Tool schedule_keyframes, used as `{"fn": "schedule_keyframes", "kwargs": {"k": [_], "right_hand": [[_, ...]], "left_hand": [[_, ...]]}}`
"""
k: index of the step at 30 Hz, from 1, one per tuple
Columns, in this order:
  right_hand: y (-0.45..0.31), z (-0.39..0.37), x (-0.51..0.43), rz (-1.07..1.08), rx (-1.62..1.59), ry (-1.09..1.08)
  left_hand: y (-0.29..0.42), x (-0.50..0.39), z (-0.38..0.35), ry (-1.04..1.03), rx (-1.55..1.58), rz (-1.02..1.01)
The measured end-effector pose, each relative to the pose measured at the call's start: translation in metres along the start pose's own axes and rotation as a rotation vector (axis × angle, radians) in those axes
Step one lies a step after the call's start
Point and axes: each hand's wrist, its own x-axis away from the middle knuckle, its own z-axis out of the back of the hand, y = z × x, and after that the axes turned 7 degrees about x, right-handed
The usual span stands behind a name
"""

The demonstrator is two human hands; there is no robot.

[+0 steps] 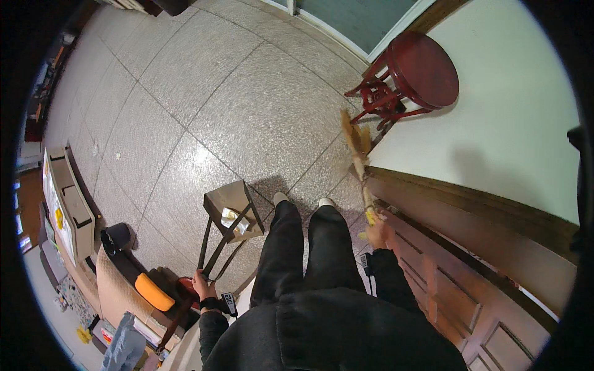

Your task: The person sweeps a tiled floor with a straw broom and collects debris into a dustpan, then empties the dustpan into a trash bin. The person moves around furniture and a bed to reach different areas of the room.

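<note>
My left hand (204,284) grips the top of the dark handle bars of a boxy, grey-brown long-handled dustpan (218,199). Inside the pan lies a crumpled silver-and-white wrapper (235,220). My right hand (377,233) is closed around the handle of a straw broom (364,185), near a yellow section. The tan, bushy broom head points away from me, close to the legs of a dark red round stool (420,69). Whether the bristles touch the floor I cannot tell; the head is slightly blurred.
Speckled tile floor (222,116) spreads ahead, with small scraps (118,156) at left. A wooden panelled door (431,278) and pale wall (501,111) stand close on my right. To the left are a black bin (116,236), a drawered table (72,204) and a covered sofa (116,287).
</note>
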Motion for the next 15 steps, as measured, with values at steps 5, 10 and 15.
{"fn": "schedule_keyframes", "kwargs": {"k": [5, 10, 15], "right_hand": [[0.032, -0.032, 0.008, 0.231, -0.444, -0.238], [0.073, -0.006, 0.048, 0.211, -0.696, -0.342], [0.07, 0.032, 0.088, 0.182, -0.248, -0.091]], "left_hand": [[-0.007, -0.013, -0.023, 0.051, 0.632, 0.36], [-0.001, -0.004, -0.045, 0.044, 0.581, 0.168], [0.001, -0.008, -0.04, 0.081, 0.771, 0.318]]}}
